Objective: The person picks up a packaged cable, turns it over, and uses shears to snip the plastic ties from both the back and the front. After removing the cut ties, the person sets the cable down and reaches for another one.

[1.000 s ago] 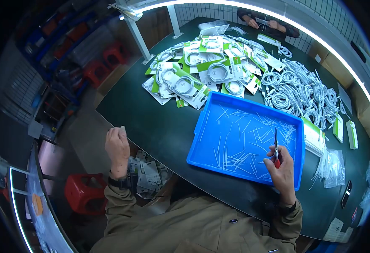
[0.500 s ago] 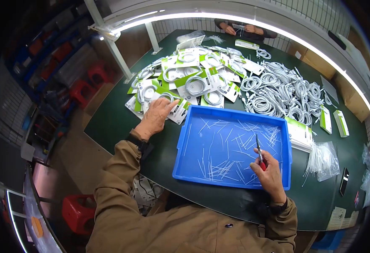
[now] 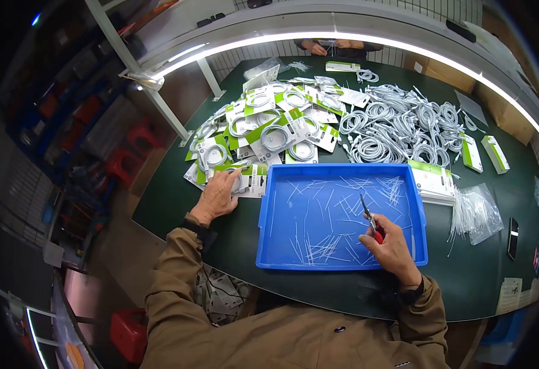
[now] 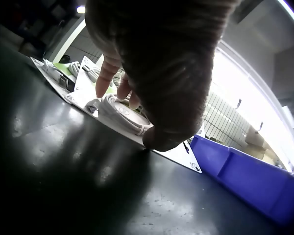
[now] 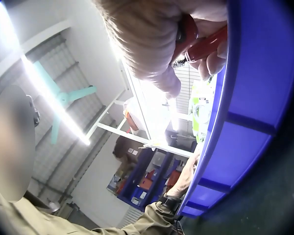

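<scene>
My left hand (image 3: 217, 195) grips a carded white cable (image 3: 252, 181) at the near edge of a pile of such cards. In the left wrist view its thumb (image 4: 161, 139) is at the card's near edge, and the other fingers reach over the coiled cable (image 4: 120, 112). My right hand (image 3: 393, 246) holds red-handled pliers (image 3: 372, 226) over the blue tray (image 3: 337, 261), tips pointing away from me. Their red handles and spring (image 5: 179, 62) show in the right wrist view. Thin white strips (image 3: 321, 247) lie scattered in the tray.
More carded cables (image 3: 275, 138) are heaped behind the tray, beside a heap of loose coiled cables (image 3: 398, 126). To the right are stacked green-and-white cards (image 3: 432, 184), a bundle of white ties (image 3: 463, 212), a plastic bag (image 3: 486, 215) and a phone (image 3: 513, 238). Another person's hands (image 3: 328, 47) work opposite.
My left hand has come from beyond the table's left edge to the carded cable, which now lies turned, nearly level with the tray. The right hand keeps the pliers over the tray.
</scene>
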`<state>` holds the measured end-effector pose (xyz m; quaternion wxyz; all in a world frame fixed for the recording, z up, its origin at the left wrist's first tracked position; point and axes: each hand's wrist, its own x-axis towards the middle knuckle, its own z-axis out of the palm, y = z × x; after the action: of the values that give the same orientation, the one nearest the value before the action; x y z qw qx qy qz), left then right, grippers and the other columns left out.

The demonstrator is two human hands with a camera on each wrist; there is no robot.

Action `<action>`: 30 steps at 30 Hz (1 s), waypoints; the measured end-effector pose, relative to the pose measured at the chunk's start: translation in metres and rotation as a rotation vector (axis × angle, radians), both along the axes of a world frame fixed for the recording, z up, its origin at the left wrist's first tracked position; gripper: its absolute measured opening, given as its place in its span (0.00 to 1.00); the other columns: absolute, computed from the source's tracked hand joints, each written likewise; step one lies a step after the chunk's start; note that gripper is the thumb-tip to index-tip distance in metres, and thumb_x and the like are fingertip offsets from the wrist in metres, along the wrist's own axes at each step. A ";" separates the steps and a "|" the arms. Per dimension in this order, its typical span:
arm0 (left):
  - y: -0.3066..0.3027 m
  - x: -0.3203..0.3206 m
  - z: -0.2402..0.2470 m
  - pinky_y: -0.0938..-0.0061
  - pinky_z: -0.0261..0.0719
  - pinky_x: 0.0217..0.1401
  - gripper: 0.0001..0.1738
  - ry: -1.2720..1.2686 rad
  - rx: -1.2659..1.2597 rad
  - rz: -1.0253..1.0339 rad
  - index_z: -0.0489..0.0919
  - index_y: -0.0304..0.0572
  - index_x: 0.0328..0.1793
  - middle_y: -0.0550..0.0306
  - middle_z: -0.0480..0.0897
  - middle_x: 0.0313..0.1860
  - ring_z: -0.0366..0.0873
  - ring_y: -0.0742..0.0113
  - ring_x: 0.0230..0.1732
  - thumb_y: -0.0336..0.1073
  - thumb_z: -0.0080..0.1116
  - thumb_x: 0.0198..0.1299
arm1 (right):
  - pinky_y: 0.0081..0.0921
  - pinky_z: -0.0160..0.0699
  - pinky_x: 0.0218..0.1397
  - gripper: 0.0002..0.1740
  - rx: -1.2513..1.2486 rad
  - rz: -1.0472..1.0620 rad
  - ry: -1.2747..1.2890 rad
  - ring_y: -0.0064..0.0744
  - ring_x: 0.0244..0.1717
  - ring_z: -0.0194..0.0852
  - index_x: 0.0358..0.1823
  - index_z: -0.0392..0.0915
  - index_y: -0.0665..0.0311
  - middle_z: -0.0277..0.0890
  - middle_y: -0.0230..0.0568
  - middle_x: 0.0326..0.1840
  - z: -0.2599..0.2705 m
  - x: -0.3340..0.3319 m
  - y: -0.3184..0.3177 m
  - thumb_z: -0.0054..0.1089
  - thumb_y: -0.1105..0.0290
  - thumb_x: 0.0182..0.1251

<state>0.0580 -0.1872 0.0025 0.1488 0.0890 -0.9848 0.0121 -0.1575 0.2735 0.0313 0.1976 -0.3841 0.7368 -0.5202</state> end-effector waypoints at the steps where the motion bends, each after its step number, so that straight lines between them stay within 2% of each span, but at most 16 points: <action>1: 0.001 0.001 0.004 0.51 0.78 0.65 0.50 0.008 -0.006 -0.024 0.66 0.41 0.84 0.42 0.78 0.55 0.77 0.41 0.56 0.29 0.70 0.51 | 0.30 0.80 0.46 0.28 0.013 0.006 0.000 0.29 0.37 0.78 0.63 0.80 0.70 0.82 0.38 0.36 0.000 0.000 0.000 0.79 0.61 0.68; 5: 0.005 -0.003 0.015 0.50 0.80 0.66 0.46 0.040 0.032 -0.043 0.67 0.41 0.83 0.41 0.75 0.62 0.76 0.42 0.62 0.34 0.72 0.55 | 0.29 0.80 0.46 0.29 0.051 0.014 0.015 0.29 0.37 0.78 0.63 0.80 0.70 0.81 0.38 0.36 0.001 -0.001 0.000 0.79 0.61 0.68; 8: -0.003 -0.012 0.011 0.50 0.83 0.62 0.44 -0.027 0.032 -0.024 0.68 0.40 0.82 0.39 0.78 0.58 0.78 0.40 0.61 0.33 0.69 0.56 | 0.29 0.80 0.46 0.29 0.057 0.011 0.013 0.29 0.37 0.77 0.63 0.80 0.71 0.81 0.39 0.36 0.001 -0.001 -0.001 0.79 0.61 0.68; 11: 0.000 -0.021 0.009 0.50 0.84 0.58 0.44 -0.215 -0.022 0.048 0.67 0.38 0.82 0.38 0.81 0.54 0.80 0.39 0.59 0.32 0.65 0.56 | 0.30 0.80 0.46 0.29 0.050 0.014 -0.009 0.29 0.38 0.78 0.63 0.80 0.71 0.82 0.39 0.37 0.003 0.002 -0.001 0.79 0.62 0.68; 12: 0.001 -0.022 0.008 0.50 0.84 0.56 0.45 -0.159 -0.072 -0.005 0.66 0.36 0.83 0.38 0.83 0.47 0.83 0.39 0.53 0.33 0.65 0.55 | 0.30 0.80 0.46 0.29 0.045 0.015 -0.017 0.29 0.38 0.78 0.63 0.80 0.71 0.82 0.40 0.37 0.005 0.002 0.000 0.79 0.62 0.68; 15: 0.005 -0.022 0.007 0.49 0.84 0.52 0.47 -0.167 -0.026 0.023 0.66 0.36 0.82 0.39 0.85 0.43 0.85 0.39 0.48 0.35 0.68 0.53 | 0.31 0.80 0.46 0.28 0.013 0.014 0.005 0.30 0.38 0.78 0.63 0.80 0.71 0.81 0.41 0.37 0.002 0.002 0.001 0.79 0.63 0.68; 16: 0.007 -0.021 0.004 0.48 0.84 0.49 0.49 -0.138 -0.056 0.008 0.66 0.36 0.83 0.41 0.85 0.37 0.86 0.39 0.41 0.39 0.71 0.53 | 0.31 0.80 0.45 0.28 0.007 0.012 0.011 0.30 0.37 0.77 0.63 0.80 0.71 0.81 0.41 0.37 0.002 0.002 0.001 0.79 0.63 0.68; 19: 0.017 -0.016 0.002 0.48 0.84 0.47 0.52 -0.136 0.023 0.087 0.64 0.37 0.85 0.40 0.86 0.36 0.86 0.37 0.39 0.45 0.75 0.55 | 0.32 0.80 0.45 0.28 -0.006 0.005 0.018 0.31 0.37 0.77 0.63 0.80 0.71 0.81 0.41 0.36 0.002 0.000 0.001 0.79 0.64 0.68; 20: 0.014 -0.013 -0.004 0.47 0.84 0.46 0.56 -0.057 0.006 0.062 0.63 0.38 0.86 0.37 0.87 0.37 0.87 0.34 0.39 0.52 0.78 0.55 | 0.32 0.80 0.45 0.28 -0.010 -0.003 0.016 0.31 0.37 0.77 0.63 0.80 0.71 0.80 0.41 0.36 0.003 0.001 0.001 0.79 0.64 0.68; 21: 0.021 -0.012 0.001 0.46 0.84 0.46 0.58 -0.089 0.023 0.109 0.62 0.40 0.86 0.35 0.88 0.39 0.87 0.32 0.41 0.54 0.80 0.54 | 0.32 0.80 0.45 0.27 -0.009 -0.004 0.008 0.31 0.37 0.76 0.63 0.80 0.71 0.80 0.41 0.36 0.003 0.003 0.001 0.79 0.65 0.68; 25: 0.021 -0.007 0.001 0.44 0.84 0.48 0.55 -0.046 0.105 0.128 0.62 0.43 0.86 0.33 0.87 0.40 0.86 0.30 0.43 0.46 0.80 0.55 | 0.30 0.79 0.44 0.27 0.016 0.000 -0.013 0.28 0.36 0.76 0.63 0.80 0.71 0.80 0.40 0.35 0.001 0.002 -0.001 0.79 0.66 0.68; 26: 0.024 -0.004 0.005 0.44 0.84 0.49 0.45 -0.029 0.108 0.119 0.68 0.45 0.81 0.35 0.87 0.43 0.87 0.32 0.46 0.40 0.77 0.58 | 0.30 0.79 0.44 0.28 0.011 -0.002 -0.021 0.28 0.36 0.76 0.64 0.80 0.72 0.79 0.40 0.35 -0.001 0.003 -0.001 0.79 0.65 0.68; 29: 0.015 0.001 0.006 0.45 0.84 0.50 0.29 0.229 0.025 -0.009 0.77 0.44 0.71 0.38 0.87 0.48 0.86 0.35 0.48 0.35 0.71 0.63 | 0.29 0.78 0.44 0.28 0.039 -0.025 -0.020 0.28 0.36 0.75 0.64 0.80 0.73 0.79 0.40 0.34 0.000 0.002 0.000 0.78 0.64 0.69; 30: 0.027 0.000 0.021 0.48 0.84 0.52 0.15 0.264 0.055 0.041 0.81 0.41 0.59 0.40 0.86 0.50 0.85 0.37 0.49 0.32 0.66 0.68 | 0.29 0.78 0.44 0.28 0.073 -0.031 -0.019 0.28 0.36 0.75 0.64 0.79 0.73 0.79 0.40 0.34 0.002 0.001 0.000 0.77 0.64 0.69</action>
<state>0.0584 -0.1605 0.0235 0.2745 0.1137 -0.9545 -0.0237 -0.1564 0.2740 0.0338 0.2105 -0.3604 0.7591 -0.4995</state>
